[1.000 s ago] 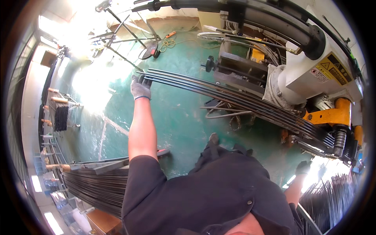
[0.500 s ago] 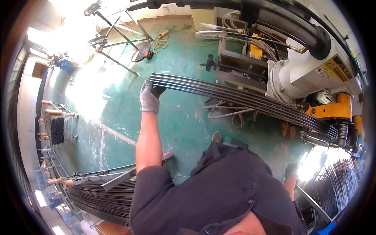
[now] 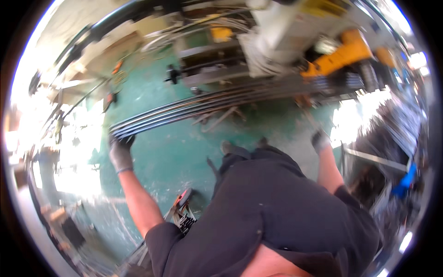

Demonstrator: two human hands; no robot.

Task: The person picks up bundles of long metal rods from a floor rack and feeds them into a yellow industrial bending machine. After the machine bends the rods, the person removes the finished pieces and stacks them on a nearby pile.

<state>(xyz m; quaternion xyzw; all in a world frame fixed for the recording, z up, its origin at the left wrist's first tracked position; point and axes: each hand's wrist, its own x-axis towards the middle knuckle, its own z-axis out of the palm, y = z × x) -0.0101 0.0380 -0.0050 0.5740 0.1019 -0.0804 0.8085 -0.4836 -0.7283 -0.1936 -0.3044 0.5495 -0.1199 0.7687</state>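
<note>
My left hand [image 3: 121,154], in a grey work glove with dark fingers, is closed around the near-left end of a bundle of long, thin metal rods [image 3: 184,109]. The rods lie side by side and run to the right across the front of a machine. Their far right end reaches under an orange lever arm [image 3: 339,57], where blur hides how they are seated. My right hand [image 3: 320,141], also gloved, hangs low on the right, below the rods and apart from them. Motion smears its fingers, and I see nothing held in it.
The grey-white machine body [image 3: 288,34] with a dark steel slide [image 3: 212,57] stands beyond the rods. A rack with a pale metal bar [image 3: 376,158] and many thin rods is close on my right. Black tubes on a stand [image 3: 187,222] are by my left side. The floor is green.
My view has turned to the right, with blur. My left hand still grips the rods' end, now farther left in view. My right hand has come up from beside my body.
</note>
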